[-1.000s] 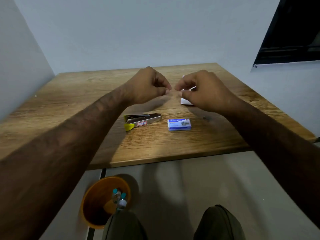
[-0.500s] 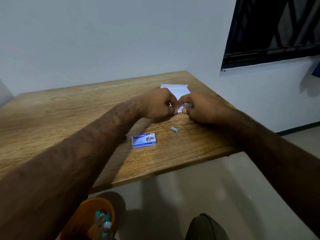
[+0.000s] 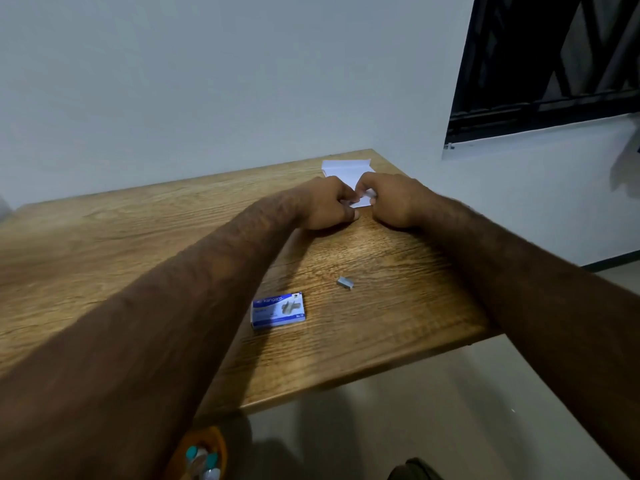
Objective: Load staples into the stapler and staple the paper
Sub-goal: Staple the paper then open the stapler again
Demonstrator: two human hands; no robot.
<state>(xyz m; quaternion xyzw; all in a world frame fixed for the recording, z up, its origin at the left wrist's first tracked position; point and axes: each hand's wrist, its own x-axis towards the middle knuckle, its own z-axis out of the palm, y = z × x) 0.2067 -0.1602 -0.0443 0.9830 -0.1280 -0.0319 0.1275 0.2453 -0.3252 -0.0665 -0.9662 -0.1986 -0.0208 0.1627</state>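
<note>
At the far right corner of the table: both hands meet on the near edge of the paper.
Left hand: curled, fingertips pinching the paper's near corner; knuckles resting on the wood.
Right hand: curled likewise, pinching the same corner from the other side; the two hands are nearly touching.
Paper: white, lying flat at the far edge, its near part hidden under the fingers.
Staple box: blue, closed as far as I can tell, lying near the front edge, well apart from the hands.
Loose staple strip: small grey piece lying between box and hands.
Stapler: not in view; probably hidden behind the left forearm.
Step in hand: seemingly squaring or folding the paper corner; whether the staples are loaded cannot be told.
Next move calls for: one hand pinning the corner, the other fetching the stapler.
</note>
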